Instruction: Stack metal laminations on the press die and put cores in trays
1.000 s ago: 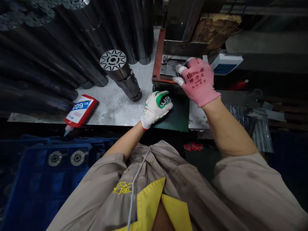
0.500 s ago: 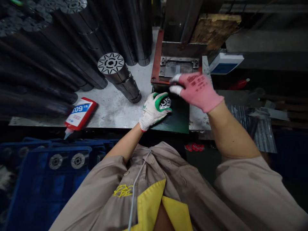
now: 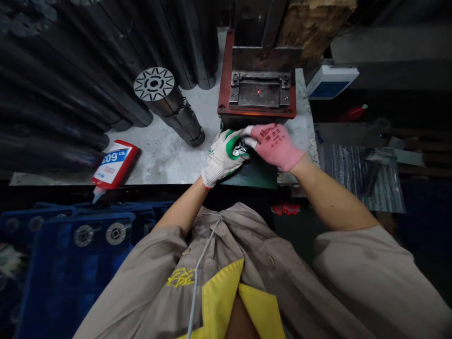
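My left hand (image 3: pixel 224 155), in a white and green glove, is curled round a small round metal rotor piece (image 3: pixel 240 149) on a dark green mat (image 3: pixel 257 174). My right hand (image 3: pixel 273 145), in a pink glove, has its fingertips pinched at the same piece from the right. Behind both hands stands a red-framed metal fixture (image 3: pixel 259 89) with a small red light on its grey plate. Whether the right fingers hold a further small part is hidden.
A tall slotted rotor stack (image 3: pixel 165 101) leans on the grey bench (image 3: pixel 165 160), with many dark stacks behind it. A red glue bottle (image 3: pixel 113 165) lies at the left. A blue crate (image 3: pixel 81 259) with round parts sits below. A white and blue box (image 3: pixel 330 80) sits at the right.
My right hand has come back from the fixture's grey plate down to the rotor piece in my left hand. The left hand stayed on the mat.
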Demonstrator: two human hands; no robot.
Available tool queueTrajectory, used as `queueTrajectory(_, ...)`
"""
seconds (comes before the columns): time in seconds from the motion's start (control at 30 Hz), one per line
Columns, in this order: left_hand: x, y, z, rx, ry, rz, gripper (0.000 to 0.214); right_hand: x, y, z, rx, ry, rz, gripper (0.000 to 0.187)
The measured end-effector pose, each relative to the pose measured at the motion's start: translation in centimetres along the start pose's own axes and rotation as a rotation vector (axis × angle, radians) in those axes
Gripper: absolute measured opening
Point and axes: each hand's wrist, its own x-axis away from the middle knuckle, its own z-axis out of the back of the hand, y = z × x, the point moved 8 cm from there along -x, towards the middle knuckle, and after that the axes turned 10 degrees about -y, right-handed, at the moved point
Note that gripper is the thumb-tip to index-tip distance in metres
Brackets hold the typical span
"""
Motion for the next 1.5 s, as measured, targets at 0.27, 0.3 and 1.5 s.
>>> queueTrajectory(0.27,0.0,0.6,0.5,0.007,-0.027,-0.019,0.069,-1.5,-4.1,-1.8,0.3,-0.26,0.056,0.046)
queueTrajectory(0.3,0.0,0.6,0.6,0.016,-0.019,-0.022,0.07,-1.5,-4.2,-1.5,0.305,-0.252,0.073,0.044)
queueTrajectory(1.5,0.4,-0.4,1.4,0.148,0.053,-0.071,0.098,-1.4,2.2,7.7,0.208,0.212,-0.281,0.042)
